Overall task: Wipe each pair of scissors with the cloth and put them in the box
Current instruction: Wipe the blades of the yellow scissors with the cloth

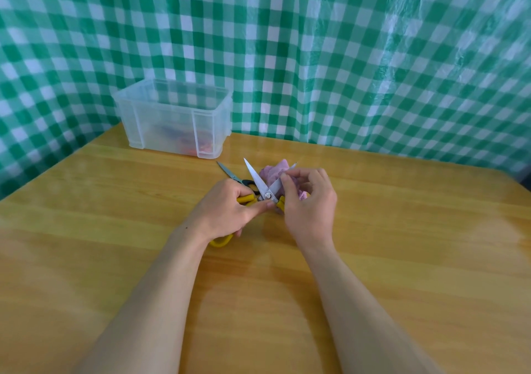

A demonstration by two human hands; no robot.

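Gripped yellow-handled scissors (268, 196) by one handle in left hand (230, 210), fingers curled round it, thumb extended toward the pivot, probably to brace against rotation. Held blades spread in a V, tips pointing away from the body, judged to expose both inner faces for wiping. Pinched the right-side blade between thumb and fingertips (285, 177) of right hand (310, 204), apparently to steady or rub it. Kept pink cloth (274, 172) bunched on table (402, 230) directly behind the blades, touching right hand; could not confirm any grip on it by that hand. Left black-handled scissors (234, 176) flat and closed just beyond left hand, judged not yet wiped. Positioned clear box (172, 115) lidless at the far left, well apart from both hands; noted blurred coloured items inside, possibly finished pairs.
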